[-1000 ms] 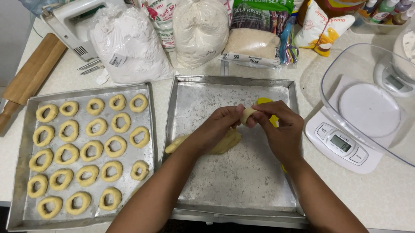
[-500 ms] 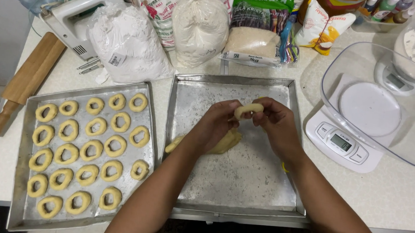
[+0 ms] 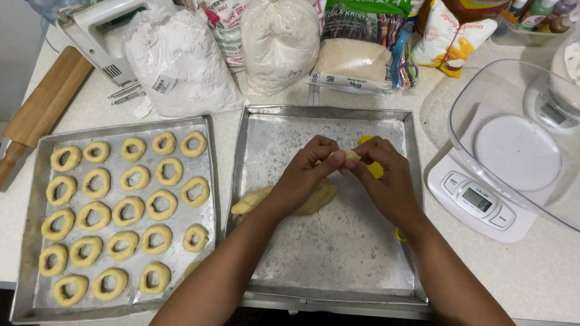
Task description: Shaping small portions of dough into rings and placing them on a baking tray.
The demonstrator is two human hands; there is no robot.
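Both hands meet over the right metal tray [image 3: 272, 126]. My left hand [image 3: 306, 170] and my right hand [image 3: 382, 178] pinch a small piece of pale dough [image 3: 351, 155] between their fingertips. A yellow object [image 3: 372, 167] shows behind my right hand, mostly hidden. A larger lump of dough [image 3: 255, 199] lies on the tray under my left wrist. The left metal tray [image 3: 29, 235] holds several ring-shaped dough pieces [image 3: 129, 207] in rows.
A wooden rolling pin [image 3: 38, 113] lies at the far left. A hand mixer [image 3: 102, 24] and several bags of flour and sugar [image 3: 280, 40] line the back. A white kitchen scale with a clear bowl [image 3: 502, 154] stands on the right.
The curved dough piece that my hands held up half a second ago is now pressed small between the fingertips. The hands have closed together slightly.
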